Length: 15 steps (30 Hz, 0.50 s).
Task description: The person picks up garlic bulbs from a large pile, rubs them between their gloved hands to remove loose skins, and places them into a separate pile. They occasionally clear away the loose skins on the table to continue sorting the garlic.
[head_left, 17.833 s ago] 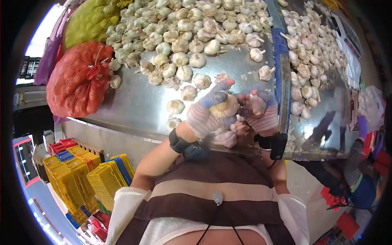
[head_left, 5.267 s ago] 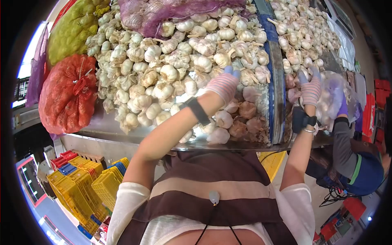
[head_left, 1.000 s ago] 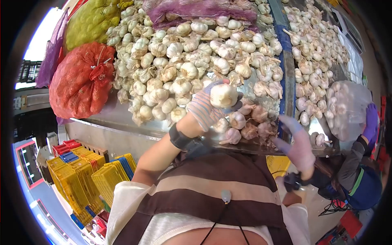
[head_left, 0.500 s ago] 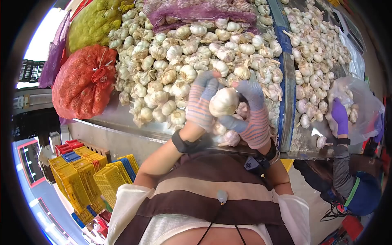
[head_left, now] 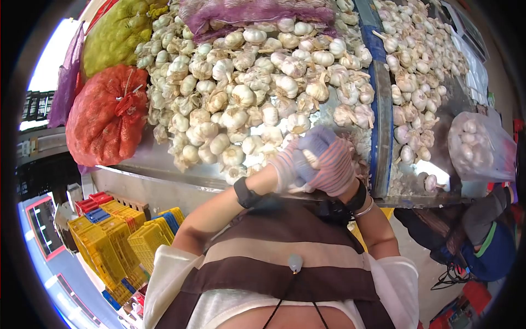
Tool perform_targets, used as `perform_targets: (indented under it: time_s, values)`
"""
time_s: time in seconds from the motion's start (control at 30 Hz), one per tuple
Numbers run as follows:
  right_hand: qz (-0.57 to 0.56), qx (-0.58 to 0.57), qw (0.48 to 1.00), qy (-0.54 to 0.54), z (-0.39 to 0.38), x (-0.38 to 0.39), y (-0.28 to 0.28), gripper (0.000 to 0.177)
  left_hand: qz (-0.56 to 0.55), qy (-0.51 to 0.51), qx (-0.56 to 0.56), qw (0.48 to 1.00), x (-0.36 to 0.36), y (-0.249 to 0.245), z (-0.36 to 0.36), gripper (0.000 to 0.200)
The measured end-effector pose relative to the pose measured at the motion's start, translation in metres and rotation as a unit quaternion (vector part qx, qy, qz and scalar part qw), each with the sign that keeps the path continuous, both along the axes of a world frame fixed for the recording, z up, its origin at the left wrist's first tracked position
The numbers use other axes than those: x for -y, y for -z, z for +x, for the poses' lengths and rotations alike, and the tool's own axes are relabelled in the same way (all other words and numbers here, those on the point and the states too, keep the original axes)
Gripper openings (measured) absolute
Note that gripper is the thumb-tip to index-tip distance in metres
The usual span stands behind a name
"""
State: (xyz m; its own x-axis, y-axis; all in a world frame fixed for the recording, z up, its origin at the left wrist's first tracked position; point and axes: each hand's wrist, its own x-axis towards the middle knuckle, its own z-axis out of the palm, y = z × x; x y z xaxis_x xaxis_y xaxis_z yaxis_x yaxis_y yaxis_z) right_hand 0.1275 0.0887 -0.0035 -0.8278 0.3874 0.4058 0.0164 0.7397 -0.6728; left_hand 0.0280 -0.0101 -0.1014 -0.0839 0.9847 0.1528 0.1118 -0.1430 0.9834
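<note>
- two hands, the left hand and the right hand, are pressed together above the near edge of the metal counter, in front of the apron.
- fingers: curled and closed by both hands around one garlic bulb; a small pale part shows between them, the remainder is covered.
- hand covering: striped gloves on both hands; a dark wristband is on the left wrist.
- garlic pile: spread over the counter, ahead and to the left of the hands, many bulbs touching one another.
- purple mesh bag: lies on the far side of the pile.
- red net sack: sits at the left end of the counter, beside the pile; the yellow net sack is behind it.
- divider: blue-edged, right of the hands, between the pile and a second garlic group.
- clear plastic bag: contains bulbs, rests at the far right; a loose bulb lies near it.
- yellow crates: stacked at left, below counter level.
</note>
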Motion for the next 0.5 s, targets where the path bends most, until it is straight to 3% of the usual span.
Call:
perform_targets:
  time_s: [0.03,0.07,0.1,0.13,0.17,0.2,0.27,0.33,0.4,0.43,0.5]
  values:
    - [-0.022,0.019,1.0,0.006,0.007,-0.007,0.014,0.022,-0.028,0.004,-0.243,0.97,0.001,0.016,0.003,0.035]
    - [-0.045,0.038,0.998,0.013,0.018,-0.014,0.033,0.019,-0.027,0.005,-0.241,0.97,-0.004,-0.011,0.004,0.035]
    - [0.105,0.064,0.992,0.024,0.04,-0.023,0.073,0.018,-0.217,-0.013,-0.057,0.974,-0.013,-0.061,0.004,0.029]
    - [0.251,0.088,0.963,0.036,0.065,-0.038,0.105,0.018,-0.393,-0.028,0.129,0.91,-0.017,-0.087,0.004,0.024]
    - [0.228,0.102,0.965,0.076,0.087,-0.055,0.106,0.026,-0.291,-0.047,-0.005,0.956,-0.014,-0.069,0.006,0.022]
    - [0.206,0.117,0.965,0.116,0.098,-0.066,0.099,0.036,-0.291,-0.046,-0.003,0.956,-0.015,-0.069,0.003,0.022]
    - [-0.038,0.041,0.95,0.306,0.095,-0.086,0.079,0.013,-0.195,-0.041,-0.137,0.97,-0.022,-0.073,-0.008,0.026]
    - [-0.054,0.038,0.944,0.325,0.103,-0.141,0.055,0.024,-0.197,-0.044,-0.184,0.962,-0.04,-0.067,-0.007,0.028]
    - [-0.139,0.21,0.866,0.432,0.122,-0.177,0.05,0.028,-0.177,-0.029,-0.236,0.955,-0.063,-0.054,-0.001,0.027]
    - [-0.139,0.21,0.866,0.432,0.127,-0.199,0.053,0.028,-0.176,-0.029,-0.236,0.955,-0.08,-0.052,0.002,0.027]
    - [-0.206,0.257,0.827,0.455,0.128,-0.232,0.053,0.034,-0.209,0.061,-0.42,0.881,-0.114,-0.049,0.01,0.028]
